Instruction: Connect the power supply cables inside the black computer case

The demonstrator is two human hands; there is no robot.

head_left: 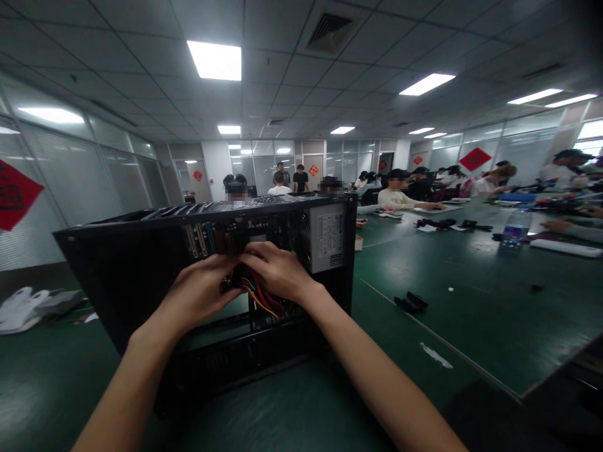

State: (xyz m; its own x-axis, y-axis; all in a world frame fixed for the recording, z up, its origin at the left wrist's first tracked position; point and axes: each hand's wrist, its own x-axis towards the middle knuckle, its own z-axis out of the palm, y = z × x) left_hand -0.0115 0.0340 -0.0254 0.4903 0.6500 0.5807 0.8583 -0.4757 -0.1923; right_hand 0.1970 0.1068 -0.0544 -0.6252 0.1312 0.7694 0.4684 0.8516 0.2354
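Presently: two hands at the cabling inside an open black computer case

Broadest of all is the glossy dark-green desk [471, 326], which carries the work and extends to the right, toward seated people. On its near part stands the large black metal computer case [127, 270], its open side facing the wearer. In the upper right corner of the case sits a grey box-shaped power supply [327, 238] with a printed label. The dark circuit board [259, 223] and a row of upright pale and blue slots [200, 240] show behind the hands.

Both hands reach inside the case. The left hand [205, 282] is curled, its thumb and fingers drawn toward each other; the right hand [271, 267] bends over the top of the multicoloured cable bundle [259, 298], its fingertips close to the left's. What either grips, if anything, is hidden, so their hold cannot be told. Red, yellow and black wires sag below the right hand.

As a judgement, the power supply and board appear mounted, while the wiring looks unfinished, with the bundle loose and the case side uncovered. Whether any plug is seated cannot be seen.

Smallest, a black plastic piece [411, 302] and a thin white scrap [436, 356] lie apart at right.
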